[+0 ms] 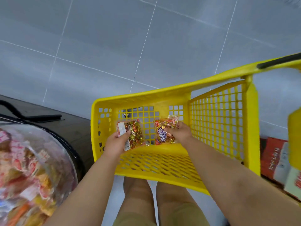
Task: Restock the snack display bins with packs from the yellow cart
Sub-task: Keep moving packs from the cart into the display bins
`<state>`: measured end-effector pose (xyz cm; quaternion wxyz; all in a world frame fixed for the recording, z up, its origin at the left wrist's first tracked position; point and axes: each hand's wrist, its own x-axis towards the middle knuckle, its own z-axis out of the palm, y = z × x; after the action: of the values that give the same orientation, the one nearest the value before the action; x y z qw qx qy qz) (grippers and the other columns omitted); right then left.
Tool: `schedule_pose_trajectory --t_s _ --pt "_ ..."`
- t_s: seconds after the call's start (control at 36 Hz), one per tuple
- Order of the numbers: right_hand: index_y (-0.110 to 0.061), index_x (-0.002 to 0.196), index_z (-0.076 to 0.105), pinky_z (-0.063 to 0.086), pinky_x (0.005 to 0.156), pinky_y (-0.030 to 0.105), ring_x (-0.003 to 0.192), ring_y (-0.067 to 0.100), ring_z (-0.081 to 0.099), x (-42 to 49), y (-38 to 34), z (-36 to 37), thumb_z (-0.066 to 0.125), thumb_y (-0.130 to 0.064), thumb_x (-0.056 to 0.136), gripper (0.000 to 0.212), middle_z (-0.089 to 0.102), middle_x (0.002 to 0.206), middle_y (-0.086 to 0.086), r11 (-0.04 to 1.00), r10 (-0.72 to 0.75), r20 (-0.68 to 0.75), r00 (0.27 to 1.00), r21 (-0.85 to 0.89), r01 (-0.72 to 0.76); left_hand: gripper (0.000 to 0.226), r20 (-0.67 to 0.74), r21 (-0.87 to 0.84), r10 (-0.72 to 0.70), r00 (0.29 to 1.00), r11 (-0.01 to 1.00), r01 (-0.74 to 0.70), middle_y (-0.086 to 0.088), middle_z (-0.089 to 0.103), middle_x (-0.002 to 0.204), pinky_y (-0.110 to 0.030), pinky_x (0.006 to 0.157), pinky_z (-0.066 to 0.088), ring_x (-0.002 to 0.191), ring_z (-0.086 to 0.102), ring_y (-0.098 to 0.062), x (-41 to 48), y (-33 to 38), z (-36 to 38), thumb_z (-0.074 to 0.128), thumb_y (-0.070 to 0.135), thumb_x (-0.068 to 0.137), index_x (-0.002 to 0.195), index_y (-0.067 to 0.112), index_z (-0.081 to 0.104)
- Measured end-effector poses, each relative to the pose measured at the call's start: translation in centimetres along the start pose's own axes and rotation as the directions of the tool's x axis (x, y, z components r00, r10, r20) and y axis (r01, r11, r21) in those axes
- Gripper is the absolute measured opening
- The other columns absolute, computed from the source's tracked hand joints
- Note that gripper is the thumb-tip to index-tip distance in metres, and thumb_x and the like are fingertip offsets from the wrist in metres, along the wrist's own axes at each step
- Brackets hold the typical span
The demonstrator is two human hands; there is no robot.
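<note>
The yellow cart point(146, 97) stands on the grey tiled floor point(114, 38), with a round clear snack bin point(32, 160) at its left. Inside the cart, the left hand point(116, 142) grips one candy pack point(135, 132), and the right hand point(179, 133) grips a second pack point(164, 128).

Yellow cart point(218, 118) on grey tiled floor point(114, 38). Left hand point(116, 142) gripping left pack point(132, 133), right hand point(178, 133) gripping right pack point(164, 128), both inside cart. Clear bin point(32, 168) of snacks at left.
</note>
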<state>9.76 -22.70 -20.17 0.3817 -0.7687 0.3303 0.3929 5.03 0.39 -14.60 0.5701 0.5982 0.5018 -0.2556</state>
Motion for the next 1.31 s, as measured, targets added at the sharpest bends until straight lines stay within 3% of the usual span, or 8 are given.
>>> schedule_pose_trajectory --t_s 0.28,0.42,0.53,0.64,0.83,1.11,1.22,1.31 --pt "-0.014 0.095 0.055 0.050 0.058 0.024 0.060 0.006 0.063 -13.3 -4.9 -2.7 0.068 -0.015 0.085 0.017 0.067 0.075 -0.004 0.869 -0.174 0.280 0.944 0.495 0.013 0.023 -0.005 -0.216 0.024 1.000 0.976 -0.024 -0.012 0.068 0.106 -0.053 0.093 0.047 0.099 0.063 -0.033 -9.9 2.6 -4.9 0.065 0.016 0.090 0.113 0.020 0.063" --pt "-0.016 0.092 0.058 0.049 0.048 0.019 0.059 0.007 0.068 -18.3 -7.8 -3.4 0.064 -0.004 0.085 0.016 0.072 0.071 -0.004 0.828 -0.298 0.345 0.890 0.558 0.061 0.017 -0.060 -0.390 0.102 0.993 0.913 -0.117 -0.003 0.072 0.078 -0.029 0.053 0.052 0.062 0.067 -0.020 -14.8 2.1 -7.3 0.055 0.010 0.095 0.110 0.015 0.062" --pt "-0.015 0.102 0.059 0.054 0.055 0.022 0.065 0.010 0.069 -21.9 -10.2 -3.4 0.061 -0.001 0.086 0.022 0.073 0.078 -0.001 0.777 -0.387 0.396 0.833 0.626 0.063 0.012 -0.195 -0.491 0.128 0.972 0.845 -0.210 0.007 0.071 0.069 -0.028 0.054 0.047 0.056 0.065 -0.013 -18.2 1.4 -9.1 0.056 0.012 0.095 0.101 0.019 0.063" --pt "-0.023 0.118 0.051 0.056 0.068 0.027 0.075 0.012 0.067 -25.0 -11.8 -2.3 0.064 -0.001 0.084 0.042 0.070 0.096 0.001 0.793 -0.490 0.470 0.734 0.590 0.151 0.010 -0.321 -0.587 0.118 0.940 0.754 -0.295 0.015 0.069 0.060 -0.017 0.051 0.051 0.053 0.066 -0.003 -21.2 0.5 -10.6 0.059 0.010 0.093 0.093 0.020 0.061" --pt "-0.023 0.109 0.055 0.054 0.057 0.021 0.060 0.004 0.065 -30.8 -12.5 3.7 0.062 -0.003 0.087 0.030 0.071 0.074 -0.005 0.879 -0.451 0.659 0.603 0.444 0.172 0.025 -0.374 -0.729 0.143 0.916 0.566 -0.386 -0.002 0.072 0.110 -0.053 0.091 0.052 0.099 0.069 -0.027 -25.3 -1.8 -13.8 0.058 0.032 0.093 0.118 0.030 0.063" --pt "-0.017 0.093 0.064 0.051 0.061 0.021 0.064 0.007 0.061 -39.0 -12.0 13.5 0.065 -0.014 0.086 0.007 0.066 0.081 -0.002 0.880 -0.427 0.774 0.468 0.237 0.411 0.021 -0.585 -0.693 0.094 0.805 0.457 -0.557 0.000 0.075 0.098 -0.038 0.068 0.058 0.085 0.072 -0.018 -29.5 -8.2 -22.0 0.069 0.022 0.086 0.106 0.021 0.066" --pt "-0.025 0.101 0.064 0.056 0.077 0.033 0.070 0.000 0.065 -41.2 -12.5 17.6 0.073 -0.019 0.080 0.023 0.069 0.079 -0.012 0.761 -0.523 0.751 0.404 0.197 0.618 0.024 -0.606 -0.665 0.061 0.793 0.508 -0.547 -0.008 0.073 0.104 -0.051 0.093 0.051 0.099 0.067 -0.029 -30.9 -11.6 -27.0 0.077 0.024 0.080 0.102 0.020 0.068" --pt "-0.038 0.112 0.058 0.050 0.071 0.013 0.085 -0.009 0.062 -44.0 -13.0 20.9 0.080 -0.030 0.073 0.045 0.063 0.101 -0.013 0.589 -0.546 0.782 0.302 0.101 0.802 0.022 -0.643 -0.588 0.096 0.760 0.573 -0.571 0.000 0.074 0.096 -0.045 0.088 0.054 0.095 0.068 -0.023 -31.6 -13.4 -30.9 0.081 0.028 0.075 0.094 0.025 0.070"
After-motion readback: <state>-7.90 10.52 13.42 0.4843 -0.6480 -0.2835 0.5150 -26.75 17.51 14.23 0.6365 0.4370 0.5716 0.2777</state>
